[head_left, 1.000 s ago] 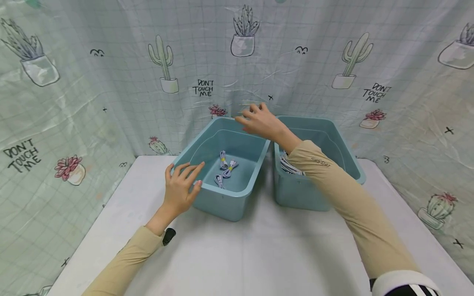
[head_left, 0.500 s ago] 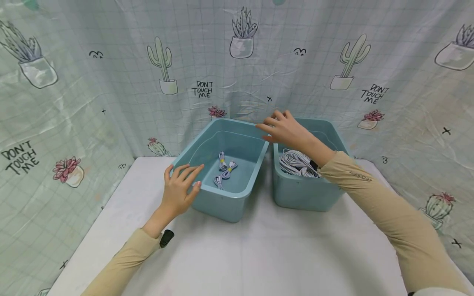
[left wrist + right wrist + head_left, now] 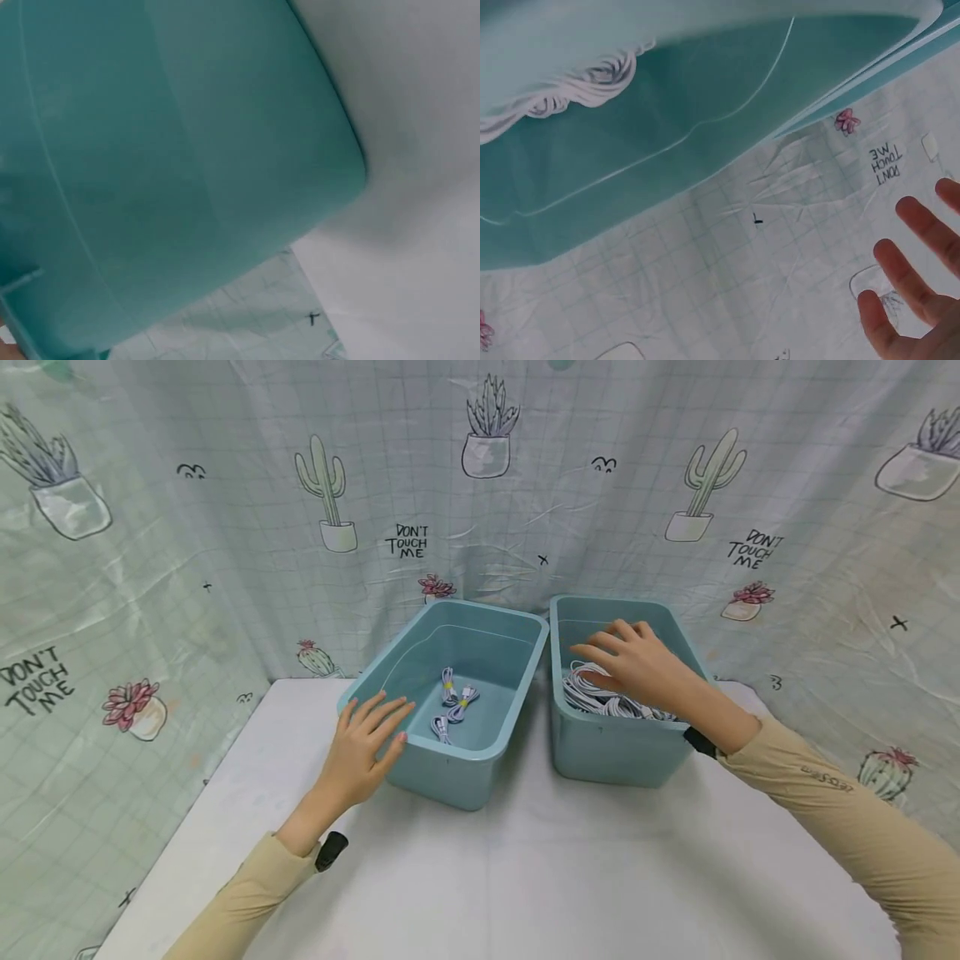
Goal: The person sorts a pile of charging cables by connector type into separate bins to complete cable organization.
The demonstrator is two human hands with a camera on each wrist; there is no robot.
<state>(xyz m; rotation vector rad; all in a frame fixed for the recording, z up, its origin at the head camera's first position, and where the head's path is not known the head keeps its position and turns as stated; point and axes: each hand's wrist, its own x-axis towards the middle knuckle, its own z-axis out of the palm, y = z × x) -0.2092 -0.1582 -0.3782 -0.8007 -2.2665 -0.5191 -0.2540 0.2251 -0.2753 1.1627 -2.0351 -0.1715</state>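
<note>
My left hand (image 3: 362,752) rests at the near left rim of the left teal bin (image 3: 480,753), fingers spread and holding nothing. Inside that bin lie a few small cable bundles (image 3: 462,702) with yellow ties. Over the right teal bin (image 3: 615,756) hovers my right hand (image 3: 633,664), its fingers loosely bent and nothing in them. Below it is a heap of white coiled cables (image 3: 588,697), partly hidden by the hand. The right wrist view shows the fingers (image 3: 904,277) apart, beside the bin with the coiled white cables (image 3: 592,82).
Both bins stand on a white table (image 3: 487,877), close together at the back and farther apart in front. A printed curtain (image 3: 480,527) with cactus drawings hangs behind and along both sides.
My right hand has moved right and down, from above the left bin's far rim to over the right bin, uncovering the white cables. The left hand has stayed nearly in place.
</note>
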